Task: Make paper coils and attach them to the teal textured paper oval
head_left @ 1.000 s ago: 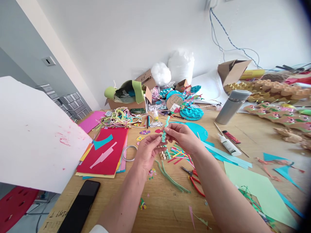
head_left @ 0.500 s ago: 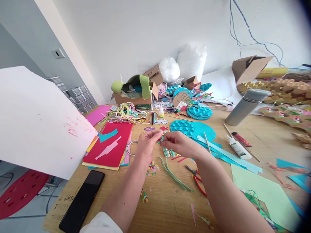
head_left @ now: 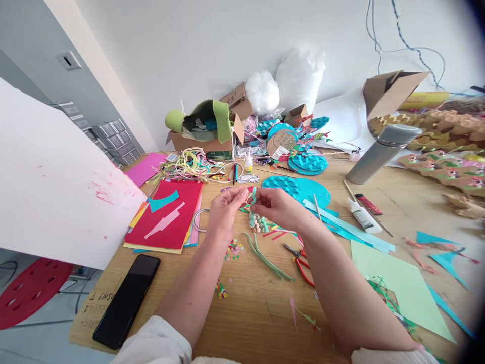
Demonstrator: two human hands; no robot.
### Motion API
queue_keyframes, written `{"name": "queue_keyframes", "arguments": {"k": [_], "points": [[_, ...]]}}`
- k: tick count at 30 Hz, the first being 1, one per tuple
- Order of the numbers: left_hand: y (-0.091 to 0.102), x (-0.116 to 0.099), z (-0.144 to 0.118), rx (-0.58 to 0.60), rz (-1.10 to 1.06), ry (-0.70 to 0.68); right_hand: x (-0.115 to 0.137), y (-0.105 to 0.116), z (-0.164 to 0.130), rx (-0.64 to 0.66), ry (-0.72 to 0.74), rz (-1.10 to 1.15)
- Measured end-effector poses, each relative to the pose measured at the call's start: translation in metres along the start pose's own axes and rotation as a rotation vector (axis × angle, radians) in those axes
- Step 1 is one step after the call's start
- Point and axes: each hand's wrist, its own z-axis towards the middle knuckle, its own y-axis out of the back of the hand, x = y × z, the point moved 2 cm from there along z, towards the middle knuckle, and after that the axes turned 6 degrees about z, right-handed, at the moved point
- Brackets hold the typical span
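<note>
Left hand [head_left: 224, 210] and right hand [head_left: 276, 207]: fingertips pinched shut on a teal coiled pipe cleaner [head_left: 253, 197], held just above the desk [head_left: 257, 313], its beaded end [head_left: 257, 222] hanging at 6 o'clock. Loose green pipe cleaners [head_left: 267, 257] at 6 o'clock; red pliers [head_left: 301, 263] at 5; red paper stack [head_left: 170, 217] at 9; black phone [head_left: 127, 301] at 7; grey flask [head_left: 381, 151] at 2.

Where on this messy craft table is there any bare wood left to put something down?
Bare wood shows near the front edge, between the black phone and the red pliers, under the forearms. Another patch lies behind the glue tube, toward the grey flask. The back, around the cardboard box, and the stretch between the hands are crowded.
</note>
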Motion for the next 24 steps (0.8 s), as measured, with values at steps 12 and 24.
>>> {"name": "queue_keyframes", "arguments": {"k": [12,24], "points": [[0.004,0.000,0.003,0.089,-0.011,0.061,-0.089,0.022,0.021,0.112,-0.377,-0.435],[0.004,0.001,0.003,0.130,-0.027,0.084,-0.122,0.008,0.027,0.214,-0.543,-0.288]]}}
